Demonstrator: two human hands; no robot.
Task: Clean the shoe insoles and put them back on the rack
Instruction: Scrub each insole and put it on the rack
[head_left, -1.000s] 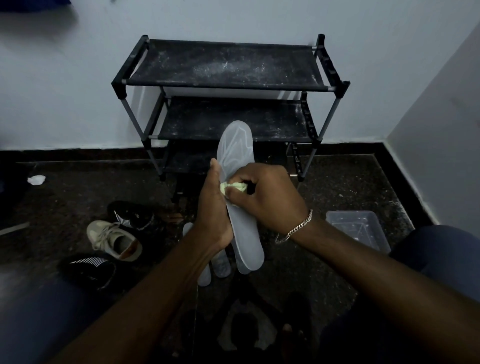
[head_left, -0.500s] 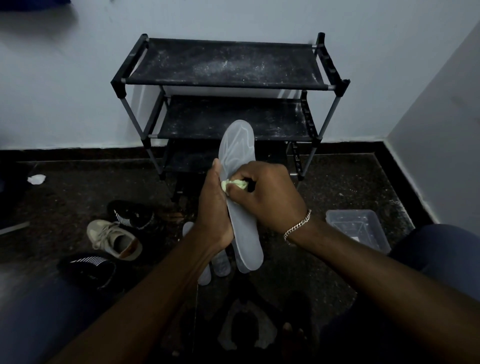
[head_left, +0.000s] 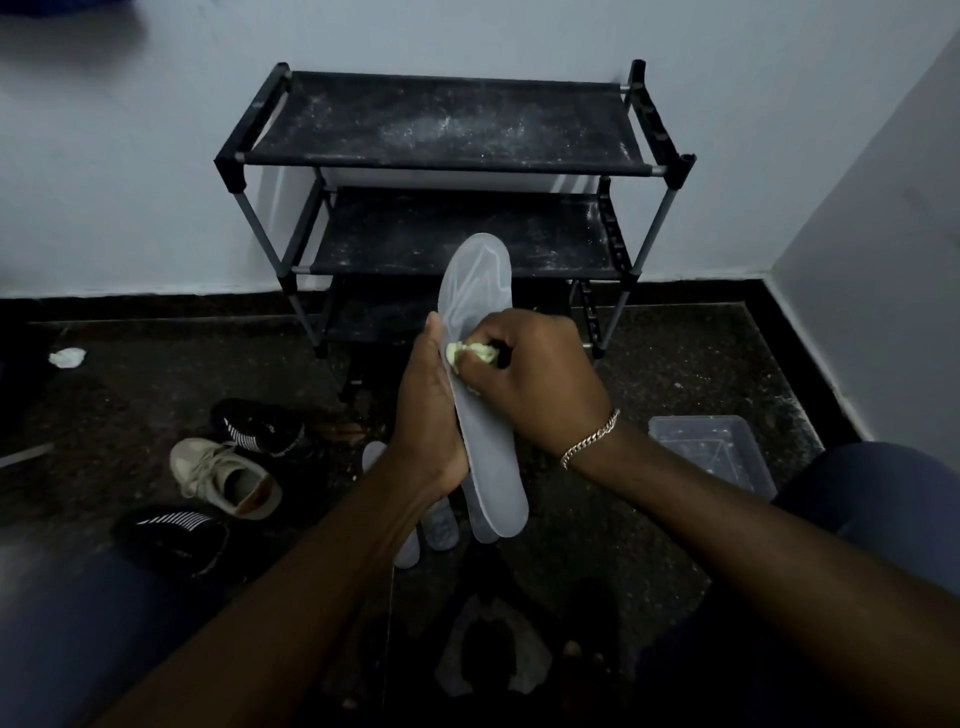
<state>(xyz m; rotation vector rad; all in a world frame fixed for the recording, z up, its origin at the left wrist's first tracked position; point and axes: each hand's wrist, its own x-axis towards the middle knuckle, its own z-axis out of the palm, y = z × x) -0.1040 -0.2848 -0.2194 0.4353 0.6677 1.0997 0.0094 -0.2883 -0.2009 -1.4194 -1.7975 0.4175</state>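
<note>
I hold a pale grey insole (head_left: 475, 280) upright in front of the black three-shelf rack (head_left: 447, 124). My left hand (head_left: 426, 415) grips the insole's left edge around its middle. My right hand (head_left: 535, 384) is curled round a small yellow-green cloth (head_left: 470, 354) and presses it against the insole's face. More grey insoles (head_left: 439, 525) lie on the dark floor below my hands, partly hidden by my left wrist. The rack's shelves are dusty and bare.
A beige sneaker (head_left: 223, 475) and two black striped shoes (head_left: 260, 426) (head_left: 171, 535) lie on the floor at the left. A clear plastic box (head_left: 711, 452) sits at the right by my knee. A crumpled white scrap (head_left: 66, 357) lies far left. Walls close in behind and right.
The right hand with the cloth has shifted only slightly on the insole, a small rubbing motion. The left hand keeps the same grip.
</note>
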